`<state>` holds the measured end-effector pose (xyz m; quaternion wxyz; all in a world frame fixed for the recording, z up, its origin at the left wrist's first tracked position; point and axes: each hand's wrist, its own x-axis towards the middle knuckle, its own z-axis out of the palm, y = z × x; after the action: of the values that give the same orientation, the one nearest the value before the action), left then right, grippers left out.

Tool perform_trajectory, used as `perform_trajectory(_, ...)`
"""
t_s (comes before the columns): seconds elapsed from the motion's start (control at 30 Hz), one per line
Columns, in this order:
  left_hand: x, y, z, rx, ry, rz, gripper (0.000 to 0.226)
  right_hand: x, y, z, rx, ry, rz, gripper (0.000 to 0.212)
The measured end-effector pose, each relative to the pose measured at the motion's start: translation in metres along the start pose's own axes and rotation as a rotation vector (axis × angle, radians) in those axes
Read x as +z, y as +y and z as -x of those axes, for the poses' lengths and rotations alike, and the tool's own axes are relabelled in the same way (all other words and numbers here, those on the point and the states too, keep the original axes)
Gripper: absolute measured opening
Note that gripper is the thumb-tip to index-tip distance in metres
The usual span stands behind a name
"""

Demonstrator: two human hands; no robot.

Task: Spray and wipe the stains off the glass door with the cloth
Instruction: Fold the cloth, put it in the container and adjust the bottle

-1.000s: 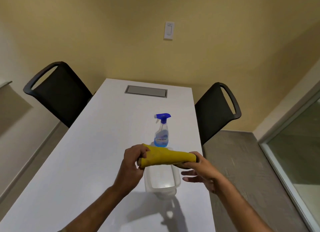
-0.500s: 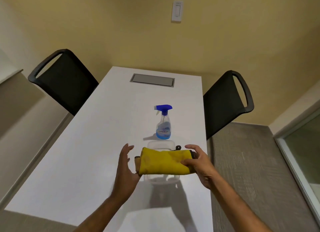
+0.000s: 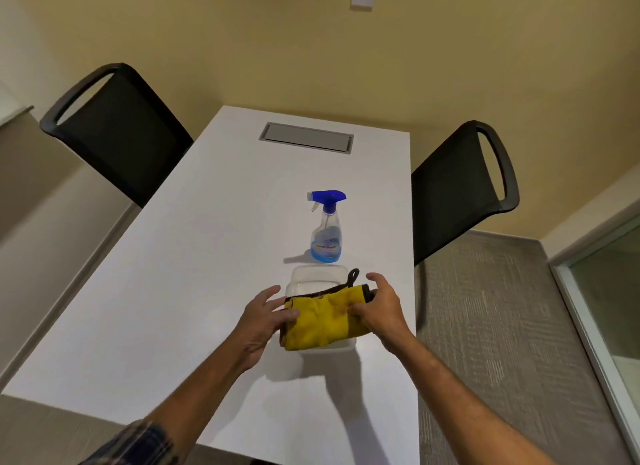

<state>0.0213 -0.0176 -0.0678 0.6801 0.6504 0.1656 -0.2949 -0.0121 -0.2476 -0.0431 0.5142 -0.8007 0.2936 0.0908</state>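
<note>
At the far left a black chair [image 3: 114, 132] is seen beside the white bench [image 3: 173, 274]. On the bench, the left hand [image 3: 263, 320] is laid against the left end of the folded yellow cloth [image 3: 322, 320], fingers partly curled on it, so its grip appears loosely closed on the fabric rather than clenched. The cloth is held over a clear plastic container [image 3: 317, 277], just in front of the spray bottle [image 3: 326, 227], which stands upright and untouched. The right end of the cloth is pinched by the right hand [image 3: 381, 308], thumb on top. Further right a second chair [image 3: 457, 190] is seen, and at the far right edge the glass door [image 3: 613, 308] is partly in view, well apart from the hands.

The step in hand is judged to be the readying of the cloth; no spraying is begun. Next, one hand must be freed, the bottle taken by its neck, and both carried to the door.
</note>
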Motion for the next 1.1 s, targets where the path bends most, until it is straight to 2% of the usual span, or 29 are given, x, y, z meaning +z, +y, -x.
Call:
perform_trajectory(0.1,0.009,-0.002,-0.012,0.061,0.069,-0.212,0.084,0.009,0.009,-0.008,0.047,0.032,-0.019,0.074)
perform_trajectory(0.3,0.033,-0.005,-0.026,0.213,0.243,-0.349,0.059,0.016,0.024,-0.018,0.015,0.088,0.041,0.055)
perform_trajectory(0.5,0.042,-0.009,-0.041,0.311,0.367,-0.515,0.037,0.018,0.027,-0.025,-0.05,0.031,0.19,0.051)
perform_trajectory(0.7,0.043,-0.019,-0.051,0.372,0.339,-0.701,0.029,0.029,0.028,-0.031,-0.128,0.011,0.334,0.048)
perform_trajectory(0.87,0.045,-0.027,-0.054,0.397,0.298,-0.847,0.017,0.038,0.032,-0.033,-0.162,0.006,0.506,0.024)
perform_trajectory(1.1,0.053,-0.04,-0.057,0.471,0.252,-0.948,0.011,0.048,0.037,-0.037,-0.227,-0.023,0.712,0.021)
